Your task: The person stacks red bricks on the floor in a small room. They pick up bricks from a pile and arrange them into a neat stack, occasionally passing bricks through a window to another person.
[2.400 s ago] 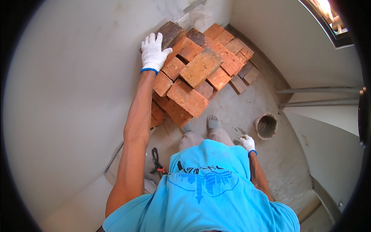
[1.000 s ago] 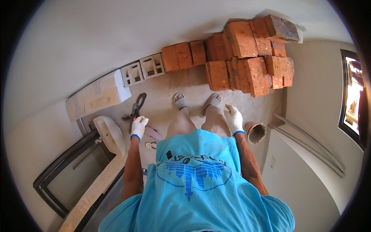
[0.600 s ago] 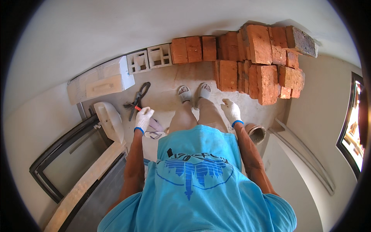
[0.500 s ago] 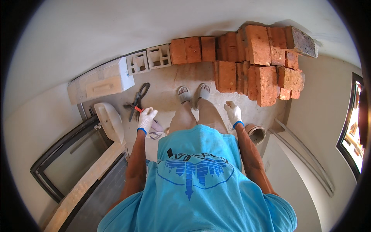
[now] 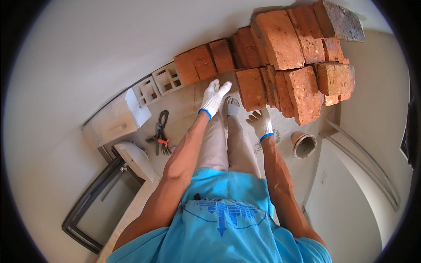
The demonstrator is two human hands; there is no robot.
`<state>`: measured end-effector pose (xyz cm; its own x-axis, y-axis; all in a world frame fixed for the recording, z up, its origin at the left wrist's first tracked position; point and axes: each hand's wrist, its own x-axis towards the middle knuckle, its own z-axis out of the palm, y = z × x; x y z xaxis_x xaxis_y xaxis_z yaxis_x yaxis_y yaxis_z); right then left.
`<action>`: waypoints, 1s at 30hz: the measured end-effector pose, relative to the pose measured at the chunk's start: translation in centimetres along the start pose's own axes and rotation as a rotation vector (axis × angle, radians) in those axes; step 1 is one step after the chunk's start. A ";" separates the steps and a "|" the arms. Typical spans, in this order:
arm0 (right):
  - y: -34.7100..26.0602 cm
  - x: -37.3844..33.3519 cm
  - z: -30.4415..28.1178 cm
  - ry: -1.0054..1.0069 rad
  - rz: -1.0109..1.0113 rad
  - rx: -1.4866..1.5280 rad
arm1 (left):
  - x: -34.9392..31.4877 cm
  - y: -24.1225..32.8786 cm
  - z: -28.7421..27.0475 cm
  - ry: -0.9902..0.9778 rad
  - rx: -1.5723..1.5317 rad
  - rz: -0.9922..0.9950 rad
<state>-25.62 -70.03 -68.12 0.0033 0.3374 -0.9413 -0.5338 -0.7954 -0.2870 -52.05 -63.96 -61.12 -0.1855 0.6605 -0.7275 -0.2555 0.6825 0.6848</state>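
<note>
Both gloved hands, the left hand (image 5: 213, 98) and the right hand (image 5: 261, 123), are stretched out open and empty toward the red bricks (image 5: 280, 57) stacked against the wall ahead, so a reach is judged underway, and a firm two-handed grasp is called for.

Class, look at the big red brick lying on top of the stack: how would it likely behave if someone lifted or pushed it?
The top brick looks thick and solid, so probably stiff and heavy. Its rough face should resist slipping against a gloved hand. Resting tilted on uneven bricks, it might rock or slide if pushed.
</note>
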 end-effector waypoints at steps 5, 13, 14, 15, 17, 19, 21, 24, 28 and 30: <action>-0.4 -0.4 3.9 0.044 -0.067 0.146 | 7.1 0.9 4.1 -0.074 0.176 0.001; -1.4 0.4 4.9 -0.064 -0.132 0.385 | 10.3 1.6 7.8 -0.204 0.002 -0.259; -1.2 0.9 4.8 -0.057 -0.138 0.424 | 10.4 1.7 8.3 -0.172 0.023 -0.254; -1.0 1.5 4.8 -0.054 -0.144 0.459 | 10.6 1.7 8.7 -0.138 0.042 -0.244; -0.5 2.2 4.4 -0.062 -0.160 0.504 | 11.0 0.9 9.3 -0.062 0.024 -0.209; -0.3 2.5 4.4 -0.090 -0.182 0.523 | 11.4 -0.2 9.6 -0.014 -0.041 -0.172; 0.0 3.0 4.3 -0.123 -0.214 0.550 | 11.6 -0.3 9.4 -0.039 -0.085 -0.184; 0.3 3.6 3.9 -0.114 -0.208 0.567 | 11.9 0.0 8.8 -0.145 -0.129 -0.239; 0.7 3.2 4.4 -0.074 -0.239 0.584 | 12.1 -1.1 8.6 -0.134 -0.176 -0.200; 0.7 3.0 4.6 -0.083 -0.251 0.571 | 12.3 -1.8 8.0 -0.176 -0.112 -0.174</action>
<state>-29.86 -67.25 -70.29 0.1342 0.5350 -0.8341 -0.8928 -0.2999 -0.3361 -46.27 -54.49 -70.96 0.0352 0.5873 -0.8086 -0.3740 0.7581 0.5343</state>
